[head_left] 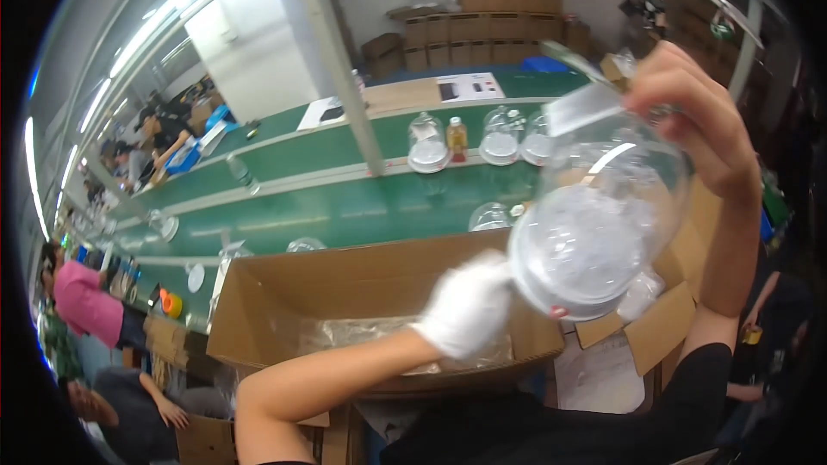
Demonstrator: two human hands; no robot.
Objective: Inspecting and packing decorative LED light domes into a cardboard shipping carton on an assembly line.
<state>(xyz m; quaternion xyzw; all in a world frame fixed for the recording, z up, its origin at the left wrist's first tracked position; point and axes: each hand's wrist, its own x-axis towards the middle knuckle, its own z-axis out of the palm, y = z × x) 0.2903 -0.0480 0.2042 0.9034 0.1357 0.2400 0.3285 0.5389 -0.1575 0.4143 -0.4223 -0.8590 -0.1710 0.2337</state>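
Note:
I hold a clear glass dome (599, 215) up in front of me, its round base turned toward the camera. My right hand (698, 120), bare, grips the top of the dome. My left hand (469, 306) wears a white glove and presses against the rim of the dome's base, where a bit of crumpled clear plastic wrap (642, 293) hangs. Below the hands stands an open cardboard box (258, 293) lined with clear plastic.
A green conveyor table (362, 207) runs across behind the box, carrying several glass domes (428, 145) and a small bottle of yellow liquid (457, 138). Other people (86, 301) sit at the left. Stacked cardboard boxes (491, 26) stand at the back.

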